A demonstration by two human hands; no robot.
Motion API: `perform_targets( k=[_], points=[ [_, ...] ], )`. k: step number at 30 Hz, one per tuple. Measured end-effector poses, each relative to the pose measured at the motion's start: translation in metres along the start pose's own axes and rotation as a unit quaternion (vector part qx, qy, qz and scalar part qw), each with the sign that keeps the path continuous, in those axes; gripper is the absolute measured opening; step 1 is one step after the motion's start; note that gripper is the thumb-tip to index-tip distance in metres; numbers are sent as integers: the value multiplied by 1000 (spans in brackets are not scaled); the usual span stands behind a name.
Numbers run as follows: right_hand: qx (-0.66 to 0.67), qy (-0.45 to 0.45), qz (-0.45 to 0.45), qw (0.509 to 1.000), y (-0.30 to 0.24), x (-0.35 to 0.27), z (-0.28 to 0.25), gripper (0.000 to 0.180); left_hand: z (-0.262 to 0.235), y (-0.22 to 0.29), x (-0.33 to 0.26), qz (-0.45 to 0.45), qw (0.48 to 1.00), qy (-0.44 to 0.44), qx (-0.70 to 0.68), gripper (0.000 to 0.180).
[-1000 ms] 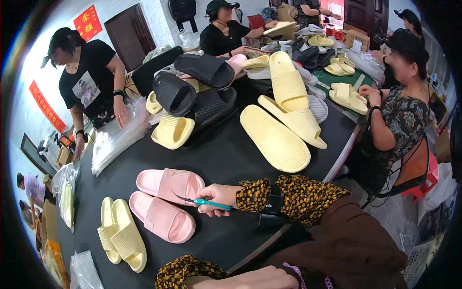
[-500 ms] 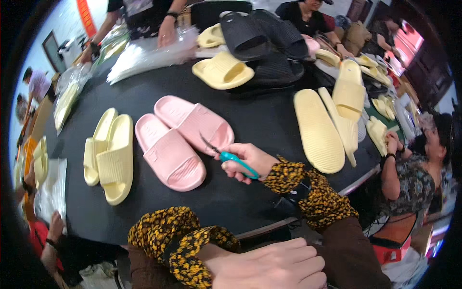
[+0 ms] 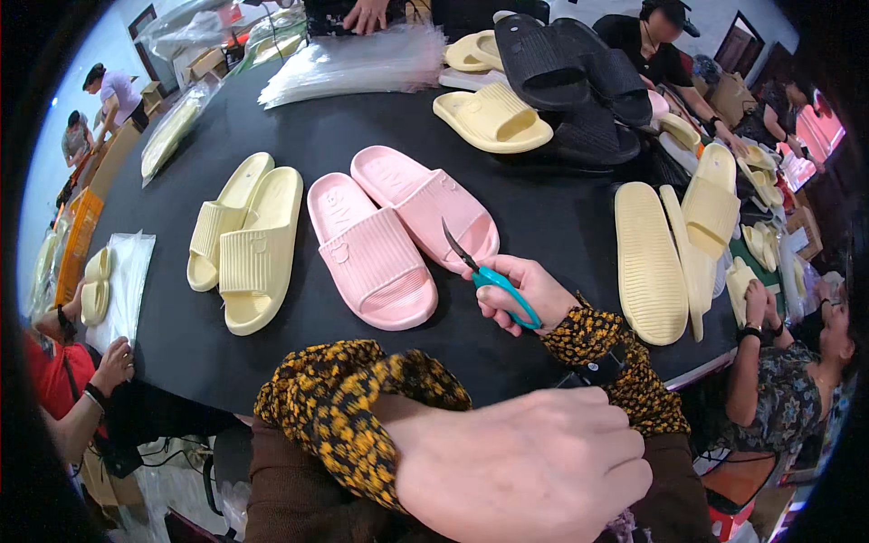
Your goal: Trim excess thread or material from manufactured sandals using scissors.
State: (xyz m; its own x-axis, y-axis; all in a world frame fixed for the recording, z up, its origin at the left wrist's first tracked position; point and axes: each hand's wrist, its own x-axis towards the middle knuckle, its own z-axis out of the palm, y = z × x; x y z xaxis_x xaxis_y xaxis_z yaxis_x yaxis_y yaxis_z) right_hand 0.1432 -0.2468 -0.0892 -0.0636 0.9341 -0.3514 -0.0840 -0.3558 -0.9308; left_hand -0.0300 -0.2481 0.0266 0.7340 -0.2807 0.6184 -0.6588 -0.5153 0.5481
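Note:
My right hand is closed around a pair of small scissors with teal handles. Their dark curved blades point up and left, over the near pink slipper area. Two pink slippers lie side by side just left of that hand. In the foreground my left hand shows its back, with the fingers curled under; whatever they hold, if anything, is hidden. Left of the pink pair rests a pair of pale yellow slippers, one partly over the other. Patterned black and yellow sleeve covers wrap both my forearms.
Black slippers are piled at the back beside a yellow slipper. Clear plastic bags lie at the far edge. More yellow slippers lie at right on the black table. Several people work around it; one at left touches a bag.
My view has shifted, so the slippers and table sit farther right in the picture. My left hand looks larger and farther right. My right hand still grips the scissors beside the pink slippers.

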Motion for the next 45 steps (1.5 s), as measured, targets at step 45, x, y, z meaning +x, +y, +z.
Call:
perform_targets(
  k=[45],
  points=[
    [84,159,-221,959,3,3,-21,42,-105,-141,-84,-389,811,408,-159,31]
  ],
)
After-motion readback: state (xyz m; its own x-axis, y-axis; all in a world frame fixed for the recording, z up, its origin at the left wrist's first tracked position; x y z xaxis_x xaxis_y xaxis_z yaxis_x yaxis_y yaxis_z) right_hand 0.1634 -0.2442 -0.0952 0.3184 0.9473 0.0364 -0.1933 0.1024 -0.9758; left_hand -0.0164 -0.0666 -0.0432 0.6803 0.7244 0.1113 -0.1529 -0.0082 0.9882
